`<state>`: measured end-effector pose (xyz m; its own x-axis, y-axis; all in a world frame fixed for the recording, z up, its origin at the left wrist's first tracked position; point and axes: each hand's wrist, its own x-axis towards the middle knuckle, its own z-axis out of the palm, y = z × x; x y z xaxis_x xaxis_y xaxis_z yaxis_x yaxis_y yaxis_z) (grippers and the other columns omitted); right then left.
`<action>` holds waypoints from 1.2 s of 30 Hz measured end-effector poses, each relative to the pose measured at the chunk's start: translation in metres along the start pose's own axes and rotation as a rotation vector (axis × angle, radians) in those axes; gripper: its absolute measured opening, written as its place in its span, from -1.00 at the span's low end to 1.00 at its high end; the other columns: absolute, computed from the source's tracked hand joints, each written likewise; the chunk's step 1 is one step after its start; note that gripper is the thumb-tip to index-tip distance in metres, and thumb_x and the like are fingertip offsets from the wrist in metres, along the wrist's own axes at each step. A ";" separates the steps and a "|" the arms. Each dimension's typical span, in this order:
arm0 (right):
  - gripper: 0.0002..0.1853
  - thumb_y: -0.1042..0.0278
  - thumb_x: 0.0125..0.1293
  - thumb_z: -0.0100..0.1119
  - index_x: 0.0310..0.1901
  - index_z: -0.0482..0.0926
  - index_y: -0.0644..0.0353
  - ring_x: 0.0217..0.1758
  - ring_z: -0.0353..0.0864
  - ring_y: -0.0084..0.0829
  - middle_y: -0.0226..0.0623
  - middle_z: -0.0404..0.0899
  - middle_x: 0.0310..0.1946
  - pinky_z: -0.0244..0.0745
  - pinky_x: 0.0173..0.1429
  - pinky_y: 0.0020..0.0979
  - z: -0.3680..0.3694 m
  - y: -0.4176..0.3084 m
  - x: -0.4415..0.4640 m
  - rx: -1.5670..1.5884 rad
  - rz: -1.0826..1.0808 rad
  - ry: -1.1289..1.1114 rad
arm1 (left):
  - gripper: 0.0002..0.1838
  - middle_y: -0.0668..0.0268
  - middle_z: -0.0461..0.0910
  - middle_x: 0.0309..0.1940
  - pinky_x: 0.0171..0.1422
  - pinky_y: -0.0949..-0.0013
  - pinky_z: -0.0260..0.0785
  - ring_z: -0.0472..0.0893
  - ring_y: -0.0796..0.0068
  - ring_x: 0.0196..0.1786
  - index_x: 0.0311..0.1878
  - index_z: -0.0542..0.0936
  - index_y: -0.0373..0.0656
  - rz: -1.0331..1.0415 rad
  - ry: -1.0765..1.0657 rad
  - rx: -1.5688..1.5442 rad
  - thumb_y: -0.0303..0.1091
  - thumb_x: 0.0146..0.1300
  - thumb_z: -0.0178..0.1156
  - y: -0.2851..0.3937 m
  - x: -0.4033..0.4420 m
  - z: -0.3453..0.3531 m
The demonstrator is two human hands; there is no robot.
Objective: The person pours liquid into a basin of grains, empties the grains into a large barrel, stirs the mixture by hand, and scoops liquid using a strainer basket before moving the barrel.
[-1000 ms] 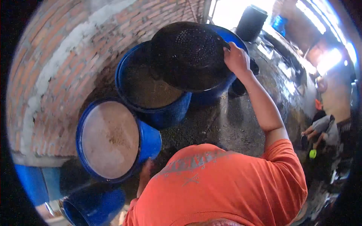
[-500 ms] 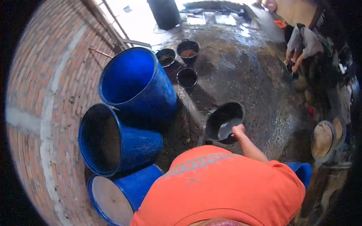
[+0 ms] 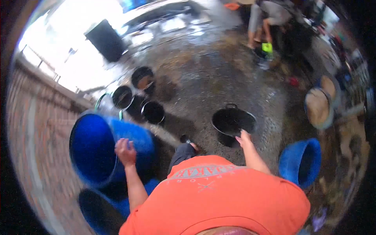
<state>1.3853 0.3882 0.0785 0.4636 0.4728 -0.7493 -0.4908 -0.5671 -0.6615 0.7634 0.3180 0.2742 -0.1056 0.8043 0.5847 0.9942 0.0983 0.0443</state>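
Note:
At the rim of a tall blue barrel [image 3: 133, 137], my left hand [image 3: 125, 152] is raised with its fingers bent; whether it grips the rim is blurred. My right hand [image 3: 244, 139] holds the near edge of a round black basin [image 3: 234, 120], its fingers closed on the rim. The basin is upright over the wet floor, with a handle loop on its far side. Its dark inside shows no clear contents. A second blue barrel [image 3: 102, 211] stands nearer, partly hidden by my left arm.
Black buckets [image 3: 153, 112] stand beyond the barrel, near a large dark bin [image 3: 105, 40]. A blue tub [image 3: 300, 162] lies at the right, below round containers [image 3: 318, 107]. Another person [image 3: 274, 15] bends at the top with a green scoop [image 3: 267, 47].
The view has swung to the right. My left hand has come into view at the barrel. The black basin, tilted half a second ago, is now level in my right hand.

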 end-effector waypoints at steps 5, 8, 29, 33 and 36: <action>-0.50 0.26 0.36 0.14 0.26 0.37 0.30 -0.05 0.67 -0.07 -0.03 0.44 0.17 0.78 -0.12 -0.18 0.091 -0.066 0.015 0.059 0.054 0.095 | -0.36 -0.03 0.57 0.13 0.26 -0.05 0.39 0.54 -0.03 0.20 0.18 0.55 -0.17 -0.372 0.200 0.334 0.17 0.27 0.27 -0.087 0.123 0.101; -0.46 0.29 0.35 0.15 0.31 0.32 0.31 -0.09 0.68 -0.08 0.00 0.43 0.20 0.79 -0.15 -0.21 0.161 -0.114 0.011 0.070 0.060 0.104 | -0.07 -0.12 0.54 0.19 0.27 -0.07 0.40 0.53 -0.13 0.26 0.41 0.35 -0.17 -1.065 -0.173 0.165 0.37 0.19 0.22 -0.158 0.150 0.190; -0.49 0.38 0.42 0.04 0.34 0.25 0.39 0.14 0.54 0.06 0.06 0.30 0.29 0.77 0.00 -0.13 0.757 -0.191 0.247 -0.254 0.369 0.004 | 0.00 -0.21 0.33 0.38 0.44 0.04 0.26 0.41 -0.19 0.36 0.53 0.05 -0.29 -1.193 -0.461 0.289 -0.08 0.18 0.40 -0.082 0.198 0.149; -0.65 0.42 0.28 0.17 0.06 0.58 0.43 -0.18 0.71 -0.11 0.02 0.60 0.01 0.79 -0.24 -0.27 0.822 -0.192 0.264 -0.815 0.182 -0.084 | 0.03 -0.23 0.33 0.37 0.47 0.06 0.23 0.38 -0.17 0.39 0.52 0.05 -0.35 -1.433 -0.535 0.302 -0.02 0.18 0.40 -0.076 0.233 0.160; -0.43 -0.02 0.34 0.16 0.09 0.61 0.42 -0.02 0.74 -0.07 0.04 0.64 0.09 0.71 -0.09 -0.16 0.823 -0.198 0.238 -0.927 0.079 -0.151 | 0.04 -0.23 0.33 0.37 0.47 0.06 0.22 0.38 -0.17 0.40 0.50 0.06 -0.40 -1.553 -0.536 0.279 0.00 0.18 0.40 -0.088 0.238 0.168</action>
<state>0.9854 1.1684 0.0057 0.3214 0.4560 -0.8299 0.2961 -0.8809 -0.3694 0.6470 0.5993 0.2740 -0.9774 -0.0613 -0.2022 -0.0844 0.9906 0.1076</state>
